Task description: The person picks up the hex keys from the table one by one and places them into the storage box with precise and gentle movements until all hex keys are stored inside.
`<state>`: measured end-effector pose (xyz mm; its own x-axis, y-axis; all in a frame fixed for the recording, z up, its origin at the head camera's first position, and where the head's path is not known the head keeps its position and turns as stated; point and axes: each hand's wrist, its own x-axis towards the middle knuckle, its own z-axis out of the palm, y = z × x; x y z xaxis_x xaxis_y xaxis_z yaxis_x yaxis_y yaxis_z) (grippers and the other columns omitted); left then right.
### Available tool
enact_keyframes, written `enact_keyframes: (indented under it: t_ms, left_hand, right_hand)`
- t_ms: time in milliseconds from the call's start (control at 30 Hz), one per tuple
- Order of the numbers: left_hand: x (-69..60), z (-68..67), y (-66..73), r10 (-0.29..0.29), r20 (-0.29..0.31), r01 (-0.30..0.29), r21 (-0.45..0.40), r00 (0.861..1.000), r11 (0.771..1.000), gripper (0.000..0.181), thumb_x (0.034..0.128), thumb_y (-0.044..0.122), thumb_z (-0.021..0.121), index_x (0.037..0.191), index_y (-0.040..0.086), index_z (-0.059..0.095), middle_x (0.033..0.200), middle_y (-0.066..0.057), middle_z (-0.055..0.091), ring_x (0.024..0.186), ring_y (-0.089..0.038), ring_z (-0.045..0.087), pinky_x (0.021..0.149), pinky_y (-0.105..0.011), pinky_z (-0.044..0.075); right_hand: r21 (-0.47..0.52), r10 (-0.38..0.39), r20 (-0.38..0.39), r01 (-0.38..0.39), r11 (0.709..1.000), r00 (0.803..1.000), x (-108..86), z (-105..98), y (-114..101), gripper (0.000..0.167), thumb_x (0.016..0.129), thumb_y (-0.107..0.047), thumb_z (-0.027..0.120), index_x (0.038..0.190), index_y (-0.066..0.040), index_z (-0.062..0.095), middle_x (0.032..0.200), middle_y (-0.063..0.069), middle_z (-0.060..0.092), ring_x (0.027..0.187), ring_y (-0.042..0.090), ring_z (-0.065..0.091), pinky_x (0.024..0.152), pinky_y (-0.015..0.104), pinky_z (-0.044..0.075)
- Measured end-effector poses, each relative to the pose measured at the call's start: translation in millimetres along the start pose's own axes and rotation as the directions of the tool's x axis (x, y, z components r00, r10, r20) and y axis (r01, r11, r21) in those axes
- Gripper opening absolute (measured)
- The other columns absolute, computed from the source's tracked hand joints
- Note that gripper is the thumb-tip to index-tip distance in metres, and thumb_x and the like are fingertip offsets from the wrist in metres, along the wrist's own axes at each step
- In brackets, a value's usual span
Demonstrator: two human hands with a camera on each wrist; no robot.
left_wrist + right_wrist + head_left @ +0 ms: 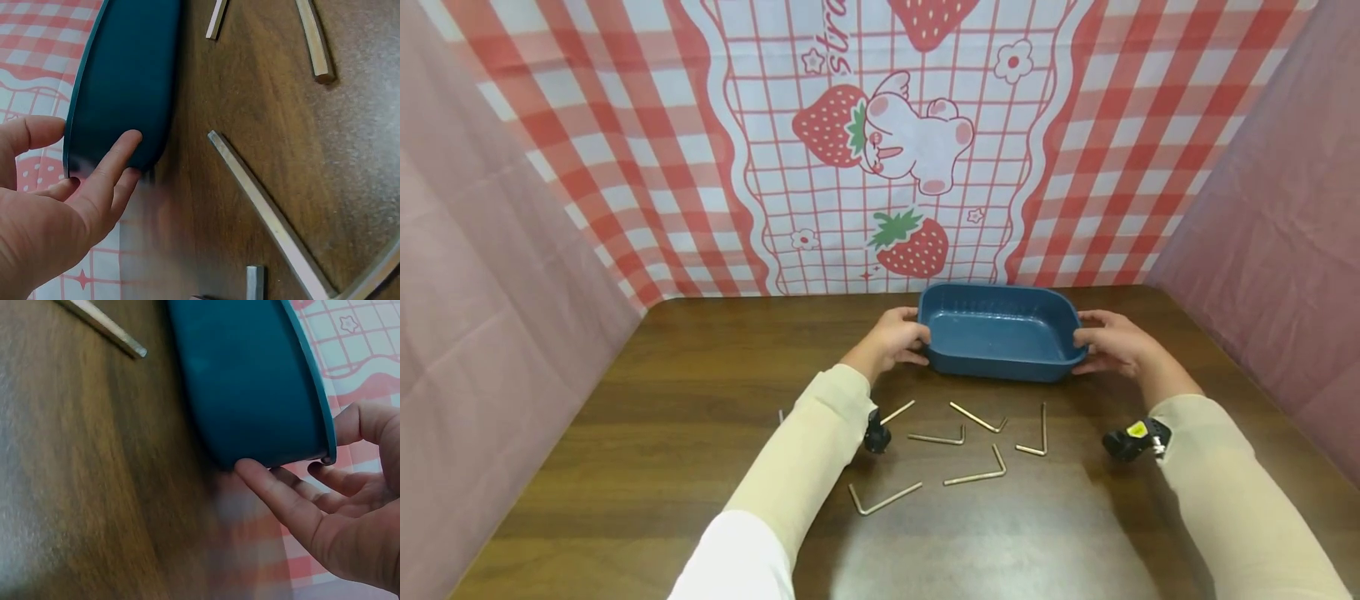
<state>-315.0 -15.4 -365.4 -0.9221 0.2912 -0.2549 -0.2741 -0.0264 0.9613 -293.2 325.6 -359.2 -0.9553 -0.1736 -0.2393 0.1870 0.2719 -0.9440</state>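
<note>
A blue rectangular tray [992, 367] with rounded corners is at the back of the wooden table, held at both short ends. The left hand [895, 337] grips its left end; in the left wrist view that hand [81, 194] has its thumb at the rim and fingers against the outer wall of the tray [125, 81]. At the right end, the right hand [1116, 343] holds the rim, and in the right wrist view the hand [331, 506] shows fingertips under and against the tray wall [256, 387]. No keys show inside the tray.
Several L-shaped metal keys lie on the table in front of the tray, among them one near the front [887, 502] and one at the right [1043, 429]. One lies partly behind the left sleeve. A red-and-white strawberry cloth [917, 167] hangs behind; pink cloth [1262, 208] flanks both sides.
</note>
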Motion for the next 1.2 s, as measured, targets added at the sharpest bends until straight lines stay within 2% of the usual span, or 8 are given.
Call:
enact_keyframes:
  t_ms: [133,367,467,600,667,833,933,1200]
  left_hand:
    - [-2.7,-0.8,0.5,0.004,0.004,-0.004,-0.012,1.000,1.000,0.069,0.0803,-0.013,0.051,0.147,-0.004,0.034,0.131,-0.034,0.050,0.119,-0.042,0.053,0.084,-0.052,0.054]
    - [-5.6,-5.9,5.2,0.011,-0.004,-0.011,-0.020,1.000,1.000,0.070,0.0802,-0.012,0.052,0.147,-0.003,0.034,0.132,-0.036,0.048,0.117,-0.043,0.053,0.082,-0.052,0.054]
    - [-5.5,-8.7,5.9,0.014,-0.015,-0.014,-0.026,1.000,1.000,0.068,0.0795,-0.012,0.052,0.145,-0.003,0.037,0.130,-0.036,0.049,0.113,-0.042,0.056,0.081,-0.052,0.055]
    - [-6.9,-12.6,7.8,0.021,-0.021,-0.022,-0.021,1.000,1.000,0.065,0.0794,-0.011,0.052,0.143,-0.004,0.040,0.127,-0.036,0.052,0.101,-0.037,0.060,0.080,-0.052,0.055]
    - [-8.4,-14.8,9.5,0.026,-0.022,-0.026,-0.017,0.999,1.000,0.065,0.0797,-0.012,0.051,0.143,-0.004,0.039,0.125,-0.036,0.052,0.094,-0.034,0.060,0.081,-0.052,0.055]
    - [-12.2,-21.8,12.9,0.038,-0.038,-0.039,-0.014,0.999,0.999,0.065,0.0795,-0.012,0.051,0.143,-0.004,0.040,0.108,-0.030,0.056,0.083,-0.029,0.057,0.080,-0.052,0.055]
    - [-15.0,-26.6,13.3,0.041,-0.051,-0.042,-0.015,0.998,0.999,0.065,0.0788,-0.013,0.051,0.142,-0.004,0.041,0.096,-0.023,0.055,0.081,-0.028,0.056,0.078,-0.051,0.056]
    - [-20.8,-41.3,14.0,0.045,-0.052,-0.047,-0.041,0.998,0.998,0.065,0.0784,-0.013,0.050,0.142,-0.003,0.041,0.103,-0.031,0.056,0.078,-0.029,0.060,0.078,-0.053,0.055]
  right_hand:
    - [0.002,-0.010,-0.005,0.010,1.000,1.000,-1.1,2,-1,0.073,0.089,0.004,0.048,0.148,0.011,0.006,0.102,0.021,0.048,0.079,0.020,0.062,0.075,0.050,0.057]
    - [-0.017,-0.017,0.005,0.017,1.000,1.000,-2.5,3,-5,0.073,0.090,0.002,0.049,0.149,0.010,0.007,0.100,0.018,0.048,0.079,0.020,0.062,0.077,0.051,0.056]
    - [-0.023,-0.012,0.003,0.012,1.000,1.000,-2.2,4,-7,0.073,0.090,0.001,0.050,0.150,0.009,0.007,0.089,0.012,0.050,0.076,0.019,0.061,0.079,0.052,0.055]
    - [-0.029,-0.010,0.009,0.011,1.000,1.000,-1.9,6,-10,0.073,0.092,0.000,0.049,0.150,0.008,0.007,0.098,0.018,0.047,0.077,0.020,0.059,0.081,0.054,0.053]
    - [-0.029,-0.019,0.018,0.019,0.999,1.000,-2.2,8,-11,0.072,0.093,0.000,0.048,0.150,0.009,0.006,0.113,0.024,0.041,0.081,0.022,0.060,0.082,0.054,0.053]
    - [0.003,-0.040,0.026,0.040,0.999,0.999,-3.6,16,-15,0.073,0.093,0.001,0.048,0.151,0.007,0.004,0.132,0.034,0.031,0.087,0.024,0.061,0.082,0.054,0.053]
    - [0.028,-0.051,0.028,0.050,0.998,0.998,-4.8,21,-19,0.073,0.093,0.001,0.048,0.151,0.007,0.005,0.136,0.036,0.029,0.088,0.024,0.062,0.082,0.054,0.053]
    - [0.076,-0.067,0.060,0.062,0.995,0.996,-5.2,30,-26,0.069,0.096,-0.004,0.048,0.151,0.007,0.007,0.135,0.035,0.032,0.091,0.021,0.064,0.081,0.052,0.054]
